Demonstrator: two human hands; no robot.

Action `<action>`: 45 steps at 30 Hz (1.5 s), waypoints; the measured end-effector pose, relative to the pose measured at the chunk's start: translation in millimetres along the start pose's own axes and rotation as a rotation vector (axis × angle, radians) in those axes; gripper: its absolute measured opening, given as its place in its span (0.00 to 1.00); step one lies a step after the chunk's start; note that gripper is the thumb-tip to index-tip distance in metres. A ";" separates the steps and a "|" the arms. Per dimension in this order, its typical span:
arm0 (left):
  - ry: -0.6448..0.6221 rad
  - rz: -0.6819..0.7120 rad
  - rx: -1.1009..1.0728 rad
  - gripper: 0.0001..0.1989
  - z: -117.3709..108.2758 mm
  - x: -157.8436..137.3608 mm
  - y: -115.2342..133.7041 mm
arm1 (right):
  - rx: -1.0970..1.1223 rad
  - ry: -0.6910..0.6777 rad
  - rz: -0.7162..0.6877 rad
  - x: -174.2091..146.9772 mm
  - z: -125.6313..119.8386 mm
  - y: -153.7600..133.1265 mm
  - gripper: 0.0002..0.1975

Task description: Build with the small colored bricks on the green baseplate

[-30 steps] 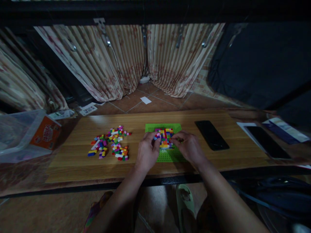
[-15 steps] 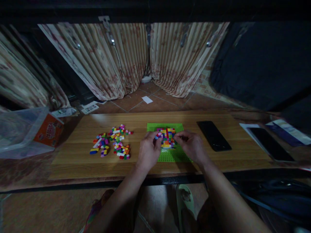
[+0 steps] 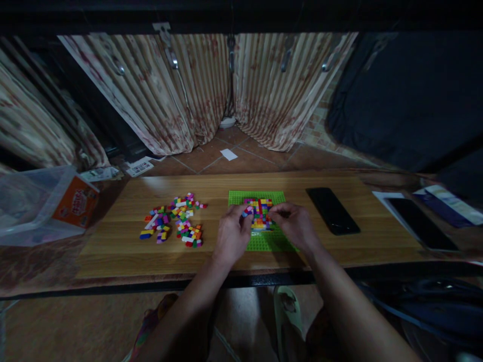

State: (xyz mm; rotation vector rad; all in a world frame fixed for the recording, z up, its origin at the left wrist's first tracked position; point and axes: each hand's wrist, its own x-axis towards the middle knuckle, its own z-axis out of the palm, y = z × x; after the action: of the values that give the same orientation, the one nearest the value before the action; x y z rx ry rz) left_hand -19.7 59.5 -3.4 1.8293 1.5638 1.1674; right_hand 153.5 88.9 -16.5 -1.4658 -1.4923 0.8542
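A green studded baseplate [image 3: 260, 245] lies on the wooden board, carrying a patchwork of colourful toy bricks [image 3: 260, 213]. At its left side my left hand [image 3: 233, 232] is closed, with a few small toy bricks [image 3: 248, 211], pink, blue and white, between thumb and forefinger. My right hand [image 3: 296, 223] pinches at the patchwork's right edge. Whatever sits between its fingertips is too small to make out. Loose toy bricks [image 3: 184, 213] of many colours lie heaped to the left of my left hand.
A black phone [image 3: 332, 211] lies right of the baseplate on the wooden board [image 3: 113, 261]. Further right is another dark device [image 3: 420, 223] over white paper. A clear plastic box [image 3: 33, 206] with an orange label stands at the left. Striped curtains [image 3: 196, 95] hang behind.
Both hands stay at the brick patchwork with only slight finger shifts. My left hand still has the small bricks, and the loose pile is unchanged.
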 end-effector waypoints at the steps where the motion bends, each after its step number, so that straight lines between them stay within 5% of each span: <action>1: -0.003 0.001 -0.005 0.11 0.3 -0.1 0.0 | 0.007 -0.005 0.002 -0.1 0.1 -0.5 0.08; 8: -0.042 -0.005 -0.095 0.10 0.8 -1.0 0.5 | 0.050 -0.034 -0.025 -0.2 2.0 1.9 0.08; 14: -0.109 -0.094 -0.396 0.10 0.6 -1.2 2.6 | 0.064 0.009 -0.137 -5.5 2.4 -8.8 0.09; 21: -0.203 -0.123 -0.617 0.07 -2.3 -0.1 8.5 | 0.312 -0.170 -0.111 -12.5 5.0 -31.6 0.10; 37: -0.241 -0.157 -0.689 0.11 -4.0 0.9 13.2 | 0.464 -0.207 0.014 -14.5 0.7 -34.5 0.12; 45: -0.177 -0.216 -0.697 0.11 -4.3 4.3 13.4 | 0.291 -0.064 -0.013 -6.3 -19.0 -20.7 0.10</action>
State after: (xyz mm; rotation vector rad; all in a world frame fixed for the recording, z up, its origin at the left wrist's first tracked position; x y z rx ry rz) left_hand -15.8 59.6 10.8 1.2313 1.0349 1.2065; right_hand 162.0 79.2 9.3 -1.2232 -1.3567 1.0702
